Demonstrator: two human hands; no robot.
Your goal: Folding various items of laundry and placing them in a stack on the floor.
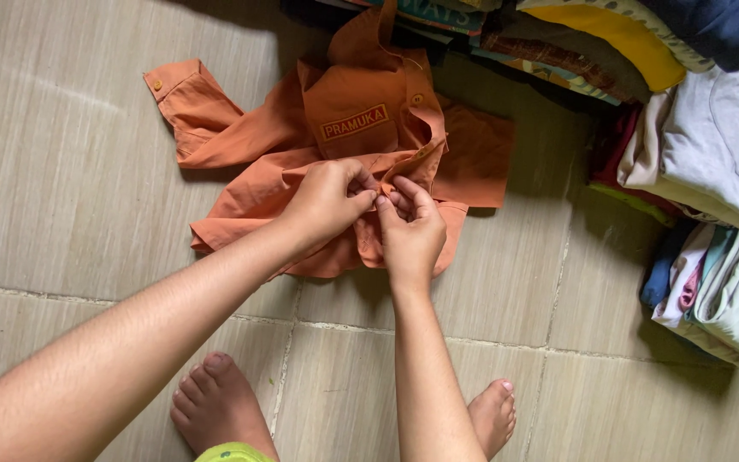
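Shirt: an orange button shirt (335, 162) lies crumpled and spread on the tiled floor (70, 171), in front of the person's bare feet, with its collar end toward the clothes piles.
Sleeve: one long sleeve reaches out to the upper left, and its cuff (168, 84) shows a small button.
Chest pocket: a flapped pocket with a stitched label patch (354, 121) faces up near the middle of the shirt.
Left hand: the left hand (328, 198) is clenched, its grip pinching the front edge of the shirt between thumb and fingertips.
Right hand: the right hand (410, 229) sits just beside the left, touching it, with its grip also closed on the same strip of orange cloth.
Placket: the narrow front strip (416, 158) rises from the two hands toward the pocket, slightly lifted off the rest of the cloth.
Feet: two bare feet (215, 402) stand on the tiles at the lower edge, well apart from the shirt.
Folded clothes: stacks of folded clothes (712, 145) in yellow, grey, blue and pale tones fill the upper right and right side, near the shirt but not touching it as far as can be seen.
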